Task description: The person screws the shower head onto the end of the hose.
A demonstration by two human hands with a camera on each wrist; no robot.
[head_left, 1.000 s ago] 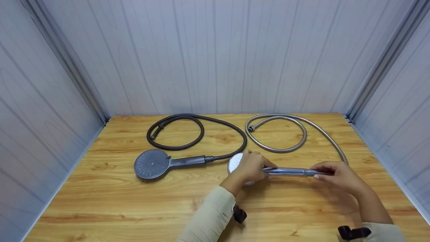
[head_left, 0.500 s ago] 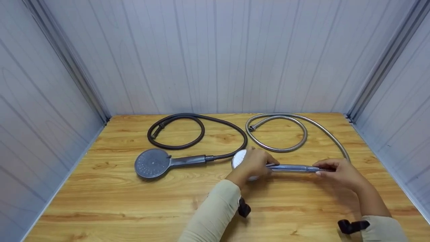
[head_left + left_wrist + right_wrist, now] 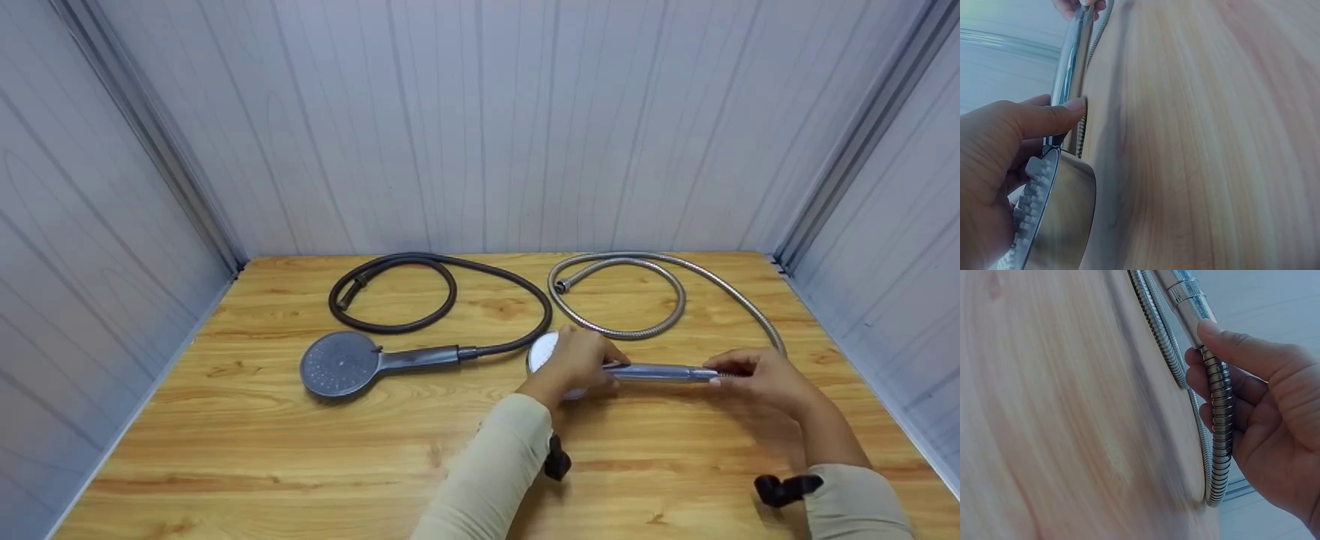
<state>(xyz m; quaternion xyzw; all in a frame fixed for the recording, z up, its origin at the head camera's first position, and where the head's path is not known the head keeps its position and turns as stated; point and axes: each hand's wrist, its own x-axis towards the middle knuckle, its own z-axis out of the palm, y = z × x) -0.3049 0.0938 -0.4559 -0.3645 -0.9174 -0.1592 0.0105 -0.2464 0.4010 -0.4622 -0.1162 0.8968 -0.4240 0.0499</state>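
Observation:
A chrome shower head (image 3: pixel 652 372) with a white nozzle face lies crosswise between the two hands. My left hand (image 3: pixel 576 364) grips it where the head meets the handle, partly covering the face. In the left wrist view the thumb and fingers wrap the neck of the shower head (image 3: pixel 1072 205), and its shadow falls on the wood beside it. At the handle's far end my right hand (image 3: pixel 761 384) pinches the connector of the silver hose (image 3: pixel 1220 416), thumb on the metal collar. That hose bends away below the right hand.
The silver hose coils at the back right of the wooden table (image 3: pixel 315 465). To the left lie a dark grey shower head (image 3: pixel 341 365) and its black hose (image 3: pixel 420 328), coiled. Pale panel walls (image 3: pixel 480 127) enclose the back and sides.
Both hands have shifted the chrome shower head slightly to the right and away from me, holding it throughout. The grey shower head and black hose have not moved.

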